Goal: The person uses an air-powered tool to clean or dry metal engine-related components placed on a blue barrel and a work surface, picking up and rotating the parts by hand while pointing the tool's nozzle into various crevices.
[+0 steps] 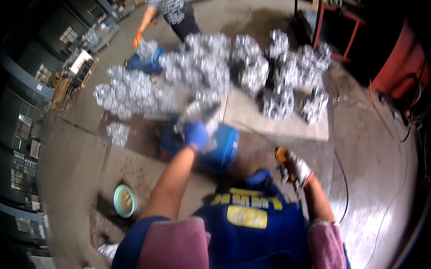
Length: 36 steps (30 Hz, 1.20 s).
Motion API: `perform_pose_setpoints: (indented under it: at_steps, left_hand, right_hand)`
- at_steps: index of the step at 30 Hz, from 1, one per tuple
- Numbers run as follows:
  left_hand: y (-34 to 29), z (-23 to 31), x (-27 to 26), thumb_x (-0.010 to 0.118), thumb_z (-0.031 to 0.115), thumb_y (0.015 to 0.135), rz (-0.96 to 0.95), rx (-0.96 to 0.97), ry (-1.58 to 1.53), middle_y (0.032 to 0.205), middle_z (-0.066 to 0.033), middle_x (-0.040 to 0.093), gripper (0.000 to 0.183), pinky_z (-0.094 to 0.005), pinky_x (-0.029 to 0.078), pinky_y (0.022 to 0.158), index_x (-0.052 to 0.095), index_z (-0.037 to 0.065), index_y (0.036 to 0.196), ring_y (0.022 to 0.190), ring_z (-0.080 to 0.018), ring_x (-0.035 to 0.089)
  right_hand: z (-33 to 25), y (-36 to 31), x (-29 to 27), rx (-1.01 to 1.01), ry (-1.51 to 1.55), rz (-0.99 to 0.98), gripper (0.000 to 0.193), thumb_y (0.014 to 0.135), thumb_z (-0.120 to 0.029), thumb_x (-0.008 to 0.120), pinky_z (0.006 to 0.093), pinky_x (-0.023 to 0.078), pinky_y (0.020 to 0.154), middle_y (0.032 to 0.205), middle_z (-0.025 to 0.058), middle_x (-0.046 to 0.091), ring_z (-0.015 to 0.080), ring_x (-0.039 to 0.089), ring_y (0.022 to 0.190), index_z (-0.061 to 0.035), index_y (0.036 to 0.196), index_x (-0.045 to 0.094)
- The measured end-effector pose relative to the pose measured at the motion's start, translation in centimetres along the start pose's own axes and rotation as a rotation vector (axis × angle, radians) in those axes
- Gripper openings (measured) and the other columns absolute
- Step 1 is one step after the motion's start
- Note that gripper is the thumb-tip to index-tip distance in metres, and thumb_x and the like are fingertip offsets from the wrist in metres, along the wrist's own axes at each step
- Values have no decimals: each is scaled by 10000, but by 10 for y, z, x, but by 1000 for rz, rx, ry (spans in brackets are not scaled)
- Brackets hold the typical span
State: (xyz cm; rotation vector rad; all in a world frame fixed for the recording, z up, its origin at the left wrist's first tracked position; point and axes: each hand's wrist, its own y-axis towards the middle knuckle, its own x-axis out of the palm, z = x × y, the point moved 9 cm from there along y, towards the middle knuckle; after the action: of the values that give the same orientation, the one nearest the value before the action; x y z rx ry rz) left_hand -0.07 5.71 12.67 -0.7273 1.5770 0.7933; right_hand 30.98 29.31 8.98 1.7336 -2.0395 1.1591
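My left hand (196, 135), in a blue glove, is closed on the near edge of a silvery metal casting (200, 112). The casting rests tilted on a blue drum (223, 147) in front of me. Off to the right of the drum is my right hand (299, 170), in a pale glove with an orange-brown patch at the finger end. Motion smears those fingers, and whether they hold anything is unclear. Many similar castings (197, 65) stand piled beyond the drum.
More castings (278, 99) stand on a pale board (274, 124) to the right. A co-worker (171, 5) in orange gloves reaches to a casting on another blue drum (153, 63). A pale green bowl (125, 201) sits at the lower left. A cable (343, 182) crosses the floor.
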Motion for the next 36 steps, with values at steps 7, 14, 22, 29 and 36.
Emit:
perform_pose_setpoints:
  at_steps: [7,14,22,29,36]
  left_hand:
    - [8,-11,10,582,201,761,1,31,-123,784,-231,682,210,-461,523,748,711,36,784,777,-395,675]
    - [1,2,1,578,195,785,-91,34,-106,832,-233,676,211,-470,510,758,700,46,871,819,-402,657]
    - [0,-2,-4,584,207,780,-89,-12,-72,856,-215,689,217,-441,527,779,717,54,861,822,-384,672]
    - [-1,6,-14,573,194,778,-106,10,-94,872,-230,682,222,-442,524,789,712,46,867,847,-389,665]
    - [-2,-2,-12,575,201,784,-123,-52,-123,901,-226,684,229,-445,520,801,713,49,885,875,-390,661]
  right_hand:
    - [43,1,6,234,-42,-80,498,954,-516,497,368,565,580,836,60,619,188,643,690,-46,1087,595]
    - [64,-3,19,382,228,-60,487,952,-492,519,416,553,589,803,120,636,265,645,698,-14,1008,593]
    - [69,2,23,428,271,-80,502,957,-508,494,413,563,613,821,117,642,258,659,715,-18,1018,588]
    - [79,10,9,432,177,-67,468,982,-475,458,391,567,590,827,105,647,244,663,708,-28,1025,591]
    - [68,6,18,326,111,-67,409,1002,-413,455,260,524,485,816,66,654,148,644,639,-37,1072,600]
